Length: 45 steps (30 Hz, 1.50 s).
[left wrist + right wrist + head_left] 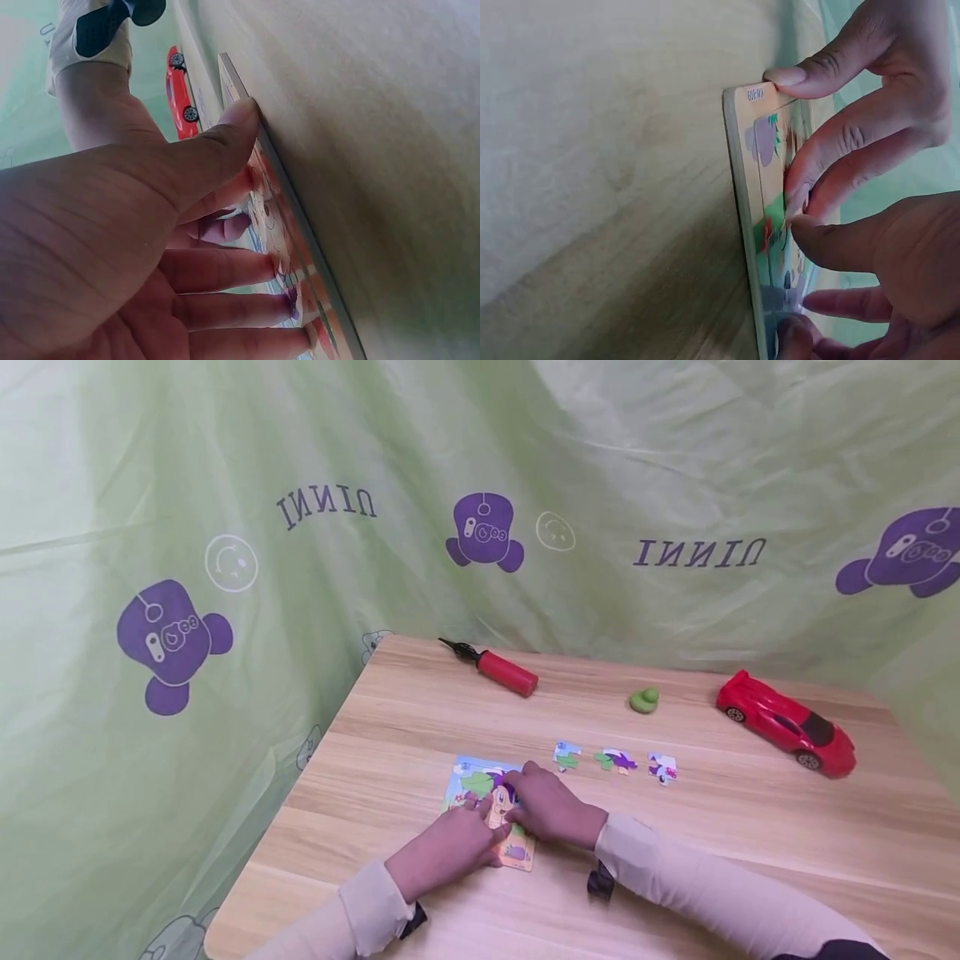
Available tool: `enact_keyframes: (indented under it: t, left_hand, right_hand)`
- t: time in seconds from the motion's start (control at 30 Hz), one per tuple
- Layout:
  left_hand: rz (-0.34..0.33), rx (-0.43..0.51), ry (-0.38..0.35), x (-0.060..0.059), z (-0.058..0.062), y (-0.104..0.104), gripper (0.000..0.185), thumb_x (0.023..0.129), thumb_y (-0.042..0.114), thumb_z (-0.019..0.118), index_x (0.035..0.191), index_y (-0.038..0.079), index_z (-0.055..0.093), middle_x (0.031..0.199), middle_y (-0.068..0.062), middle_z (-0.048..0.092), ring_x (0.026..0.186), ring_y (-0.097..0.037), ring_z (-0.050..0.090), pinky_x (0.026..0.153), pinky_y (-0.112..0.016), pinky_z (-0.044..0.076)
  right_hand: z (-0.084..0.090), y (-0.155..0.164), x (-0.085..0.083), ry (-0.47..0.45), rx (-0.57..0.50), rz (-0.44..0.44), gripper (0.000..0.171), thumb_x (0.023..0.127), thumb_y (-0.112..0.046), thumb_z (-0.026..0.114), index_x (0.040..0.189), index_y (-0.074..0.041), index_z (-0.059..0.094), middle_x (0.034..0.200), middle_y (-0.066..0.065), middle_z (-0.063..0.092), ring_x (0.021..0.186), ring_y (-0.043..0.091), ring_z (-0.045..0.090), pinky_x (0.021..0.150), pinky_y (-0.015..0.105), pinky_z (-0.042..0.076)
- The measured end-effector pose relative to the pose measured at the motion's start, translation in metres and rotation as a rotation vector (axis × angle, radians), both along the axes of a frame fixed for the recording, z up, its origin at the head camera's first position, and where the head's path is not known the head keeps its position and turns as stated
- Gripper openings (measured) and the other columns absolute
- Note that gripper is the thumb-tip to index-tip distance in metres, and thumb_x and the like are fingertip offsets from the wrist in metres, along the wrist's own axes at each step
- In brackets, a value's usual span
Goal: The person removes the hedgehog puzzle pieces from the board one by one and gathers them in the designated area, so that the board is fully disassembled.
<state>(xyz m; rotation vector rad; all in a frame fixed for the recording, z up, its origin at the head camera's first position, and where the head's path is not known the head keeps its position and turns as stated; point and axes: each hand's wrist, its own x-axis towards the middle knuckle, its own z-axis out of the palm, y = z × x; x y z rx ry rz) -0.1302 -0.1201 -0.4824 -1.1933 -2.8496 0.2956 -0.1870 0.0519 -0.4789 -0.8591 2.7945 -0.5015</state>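
Both hands lie flat-fingered on the puzzle (489, 806), left hand (450, 847) pressing its near edge, right hand (551, 810) nearer the loose pieces (617, 762) lying to its right on the desk (712, 827).

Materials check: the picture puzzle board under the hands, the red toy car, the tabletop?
Colourful picture puzzle board: looks like thick card or thin board, printed face with a slight sheen; the pale layered edge shows in the right wrist view. Red toy sports car: likely moulded plastic, glossy, with highlights on the body. Light wood-grain table: wood or wood-look laminate, matte; I can't tell which.
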Motion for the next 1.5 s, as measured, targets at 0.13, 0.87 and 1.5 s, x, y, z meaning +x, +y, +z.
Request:
enact_keyframes:
  t: [0.13,0.87,1.5]
  left_hand:
    - [-0.022,0.000,0.025,-0.001,-0.001,-0.001,0.047,0.085,0.056,0.051,0.122,0.030,0.060,0.126,-0.021,0.053,0.103,-0.040,0.058,0.071,-0.037,0.055]
    - [0.065,0.051,-0.106,0.004,0.000,-0.002,0.046,0.085,0.053,0.051,0.125,0.031,0.055,0.133,-0.024,0.045,0.113,-0.043,0.050,0.088,-0.043,0.049]
    - [0.038,0.086,-0.065,0.006,-0.001,-0.001,0.041,0.086,0.050,0.053,0.121,0.029,0.061,0.128,-0.024,0.051,0.109,-0.042,0.053,0.082,-0.042,0.052]
  right_hand:
    - [0.000,0.000,-0.005,-0.030,-0.029,0.010,0.039,0.074,-0.029,0.076,0.105,-0.008,0.065,0.080,0.000,0.057,0.068,0.012,0.050,0.061,0.027,0.045]
    - [0.031,0.085,-0.042,-0.173,-0.129,0.034,0.011,0.081,-0.016,0.069,0.071,-0.018,0.063,0.061,-0.007,0.051,0.059,0.009,0.045,0.054,0.024,0.039]
    - [0.024,0.199,-0.032,-0.217,-0.016,-0.083,0.007,0.077,-0.011,0.071,0.075,-0.016,0.067,0.063,-0.006,0.051,0.061,0.010,0.044,0.055,0.023,0.037]
